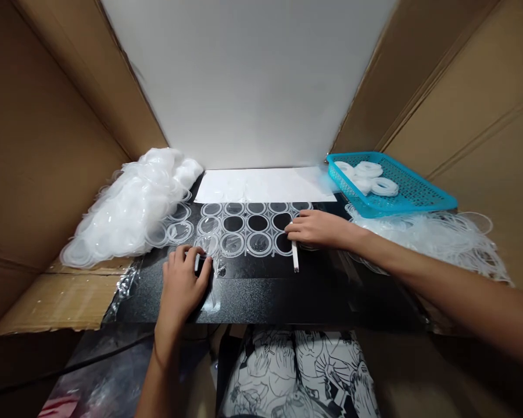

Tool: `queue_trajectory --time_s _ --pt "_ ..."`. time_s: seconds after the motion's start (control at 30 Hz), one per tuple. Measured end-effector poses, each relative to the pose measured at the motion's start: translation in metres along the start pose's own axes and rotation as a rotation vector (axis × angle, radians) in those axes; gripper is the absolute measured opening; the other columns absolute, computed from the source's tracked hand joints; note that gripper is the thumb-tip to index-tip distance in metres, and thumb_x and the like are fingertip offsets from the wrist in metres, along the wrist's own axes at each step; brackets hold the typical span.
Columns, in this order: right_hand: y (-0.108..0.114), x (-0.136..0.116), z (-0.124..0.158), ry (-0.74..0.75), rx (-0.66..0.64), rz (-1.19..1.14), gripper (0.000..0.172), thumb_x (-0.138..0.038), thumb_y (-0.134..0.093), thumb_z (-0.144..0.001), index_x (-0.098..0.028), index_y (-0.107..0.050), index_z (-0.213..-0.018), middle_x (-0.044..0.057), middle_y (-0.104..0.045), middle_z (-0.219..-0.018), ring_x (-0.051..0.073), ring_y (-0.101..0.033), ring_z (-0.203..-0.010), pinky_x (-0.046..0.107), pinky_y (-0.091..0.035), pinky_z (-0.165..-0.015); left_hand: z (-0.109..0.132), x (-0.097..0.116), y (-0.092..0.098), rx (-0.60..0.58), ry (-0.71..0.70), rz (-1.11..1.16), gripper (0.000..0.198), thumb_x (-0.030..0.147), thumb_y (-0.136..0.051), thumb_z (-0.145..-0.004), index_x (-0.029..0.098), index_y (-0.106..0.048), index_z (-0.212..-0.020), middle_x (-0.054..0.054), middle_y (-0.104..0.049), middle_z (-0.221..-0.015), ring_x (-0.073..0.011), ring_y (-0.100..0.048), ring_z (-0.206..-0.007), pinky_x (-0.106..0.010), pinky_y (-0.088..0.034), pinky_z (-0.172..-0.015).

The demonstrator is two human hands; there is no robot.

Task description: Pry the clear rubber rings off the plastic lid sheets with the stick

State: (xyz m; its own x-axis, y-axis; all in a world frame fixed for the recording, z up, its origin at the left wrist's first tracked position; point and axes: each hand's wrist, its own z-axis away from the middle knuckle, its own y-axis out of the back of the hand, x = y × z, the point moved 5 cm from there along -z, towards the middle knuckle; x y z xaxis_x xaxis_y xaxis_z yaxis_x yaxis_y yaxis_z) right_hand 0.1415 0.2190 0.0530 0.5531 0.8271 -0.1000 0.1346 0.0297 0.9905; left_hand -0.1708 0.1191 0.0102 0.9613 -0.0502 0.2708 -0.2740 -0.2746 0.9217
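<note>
Left grip (183,280) rests open on the full ring sheet (248,227), right grip (316,227) pinches a white stick (295,258); basket (422,203) beyond holds few rings (368,170).

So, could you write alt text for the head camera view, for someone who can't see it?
A person's left hand rests on a clear sheet of rings on a black table; the right hand holds a white stick. A blue basket sits right.
</note>
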Motion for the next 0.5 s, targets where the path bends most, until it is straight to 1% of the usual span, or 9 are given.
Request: queue_trajectory --time_s 0.1,0.17,0.23,0.3,0.37,0.4,0.43,0.47,0.5 --pt "0.004 0.003 -0.007 0.130 -0.226 0.000 0.031 0.002 -0.060 -0.086 -0.026 -0.073 -0.087 -0.001 -0.074 -0.093 0.017 -0.062 -0.080 0.033 -0.044 -0.082 0.000 0.000 0.000 0.001 0.009 -0.002 0.024 0.042 -0.051 -0.102 0.023 -0.064 -0.112 -0.011 -0.062 -0.120 -0.0326 -0.055 -0.113 -0.045 -0.044 -0.093" --pt "0.016 0.012 -0.010 0.081 -0.263 0.001 0.028 -0.001 -0.060 -0.086 -0.025 -0.073 -0.088 0.000 -0.072 -0.095 0.017 -0.059 -0.075 0.032 -0.042 -0.075 0.000 0.001 0.001 0.001 0.013 -0.009 0.024 0.042 -0.052 -0.102 0.023 -0.064 -0.111 -0.010 -0.062 -0.119 -0.0327 -0.055 -0.112 -0.045 -0.044 -0.093" --pt "0.032 0.020 -0.011 -0.011 -0.251 -0.010 0.024 -0.003 -0.061 -0.086 -0.024 -0.072 -0.086 0.001 -0.072 -0.092 0.016 -0.057 -0.069 0.032 -0.041 -0.069 0.001 0.002 0.001 0.000 0.028 -0.025 0.023 0.042 -0.052 -0.102 0.024 -0.064 -0.110 -0.010 -0.062 -0.119 -0.0331 -0.055 -0.113 -0.045 -0.043 -0.092" --pt "0.048 0.019 -0.010 -0.099 -0.163 -0.087 0.019 -0.006 -0.062 -0.086 -0.024 -0.070 -0.081 0.001 -0.071 -0.088 0.015 -0.057 -0.067 0.032 -0.041 -0.068 0.001 0.003 0.002 -0.001 0.049 -0.055 0.024 0.043 -0.052 -0.102 0.024 -0.064 -0.110 -0.011 -0.062 -0.120 -0.0338 -0.056 -0.113 -0.046 -0.043 -0.093" --pt "0.061 0.010 -0.011 -0.186 0.039 -0.254 0.010 -0.018 -0.065 -0.089 -0.023 -0.067 -0.081 0.002 -0.071 -0.086 0.016 -0.059 -0.069 0.031 -0.045 -0.069 0.002 0.005 0.002 0.004 0.059 -0.090 0.025 0.042 -0.049 -0.103 0.023 -0.064 -0.110 -0.012 -0.063 -0.120 -0.0344 -0.056 -0.114 -0.047 -0.042 -0.094" --pt "0.063 0.002 -0.012 -0.223 0.156 -0.368 0.008 -0.025 -0.065 -0.092 -0.023 -0.066 -0.084 0.002 -0.071 -0.085 0.016 -0.061 -0.070 0.031 -0.046 -0.069 0.002 0.006 0.002 0.010 0.057 -0.105 0.026 0.041 -0.048 -0.103 0.023 -0.065 -0.110 -0.012 -0.063 -0.120 -0.0347 -0.056 -0.114 -0.048 -0.042 -0.095" --pt "0.060 -0.006 -0.013 -0.247 0.256 -0.483 0.012 -0.032 -0.063 -0.095 -0.022 -0.065 -0.087 0.002 -0.071 -0.085 0.016 -0.062 -0.072 0.031 -0.048 -0.070 0.002 0.007 0.002 0.018 0.051 -0.116 0.026 0.041 -0.047 -0.104 0.023 -0.065 -0.110 -0.013 -0.063 -0.120 -0.0349 -0.056 -0.115 -0.049 -0.042 -0.095" --pt "0.053 -0.015 -0.015 -0.262 0.321 -0.590 0.017 -0.037 -0.061 -0.097 -0.021 -0.064 -0.091 0.003 -0.071 -0.085 0.016 -0.064 -0.072 0.031 -0.050 -0.070 0.002 0.008 0.002 0.028 0.042 -0.118 0.026 0.040 -0.047 -0.103 0.022 -0.065 -0.110 -0.013 -0.063 -0.121 -0.0351 -0.056 -0.115 -0.049 -0.042 -0.096" --pt "0.041 -0.023 -0.019 -0.259 0.341 -0.677 0.019 -0.038 -0.059 -0.098 -0.021 -0.064 -0.094 0.003 -0.072 -0.085 0.017 -0.066 -0.074 0.031 -0.051 -0.072 0.002 0.008 0.002 0.035 0.030 -0.111 0.026 0.039 -0.047 -0.103 0.022 -0.065 -0.110 -0.014 -0.063 -0.122 -0.0351 -0.056 -0.116 -0.049 -0.042 -0.097"
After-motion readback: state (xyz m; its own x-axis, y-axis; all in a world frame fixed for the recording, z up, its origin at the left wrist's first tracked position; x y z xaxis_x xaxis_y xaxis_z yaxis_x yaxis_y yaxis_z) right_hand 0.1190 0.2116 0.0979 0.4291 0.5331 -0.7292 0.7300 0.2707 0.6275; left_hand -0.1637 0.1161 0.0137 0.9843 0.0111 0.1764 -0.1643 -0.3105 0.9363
